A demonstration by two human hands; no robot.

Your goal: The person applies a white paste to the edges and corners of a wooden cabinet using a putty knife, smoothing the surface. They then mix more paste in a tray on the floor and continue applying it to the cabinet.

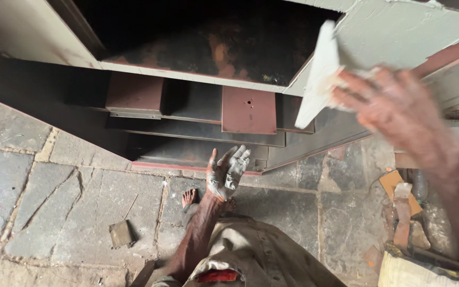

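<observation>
My right hand (399, 109) grips the pale pad (319, 74), likely light, stiff; held at its edge. Left hand (228, 171) fingers spread, empty.

Only one likely package: a pale yellow sack (407, 271) at the bottom right corner, on the stone floor (43, 186), well below the right hand (399, 106). It is soft and crumpled, with a dark band across its top edge, and is cut off by the frame (contents not visible). Just above it lies a flat orange-tan piece of cardboard (391, 183), roughly rectangular, tilted, partly under a rusty bar (401, 215). At lower left, alone on the floor, is a small flat brownish rectangle (120, 234), tin or packet, cannot tell. No labels, signs or screens.
</observation>
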